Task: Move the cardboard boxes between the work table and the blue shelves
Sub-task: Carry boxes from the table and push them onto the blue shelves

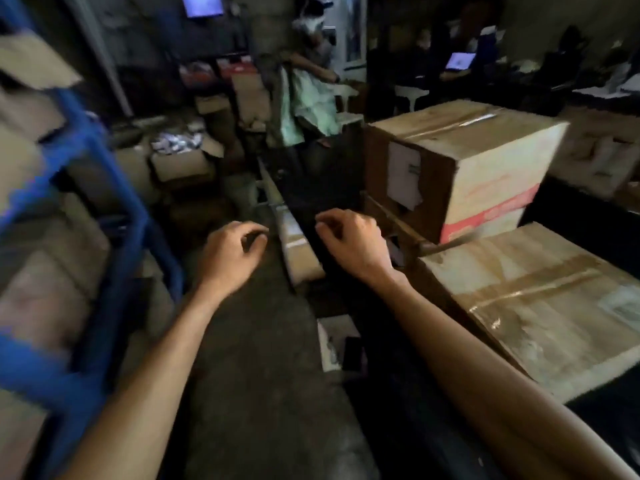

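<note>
Both my arms reach forward over the dark aisle floor. My left hand (230, 252) and my right hand (351, 239) hang with loosely curled fingers and hold nothing. To the right, a taped cardboard box with a red band and a white label (485, 161) stands on the dark work table (581, 216). A flatter taped cardboard box (540, 299) lies nearer, just right of my right forearm. The blue shelves (100, 174) fill the left edge, blurred, with cardboard boxes (48, 282) on them.
A long narrow cardboard piece (298, 247) lies on the floor between my hands. An open box of small packets (180, 150) sits on the floor ahead. A person in a pale green garment (304, 105) stands at the aisle's far end. Laptops glow at the back right.
</note>
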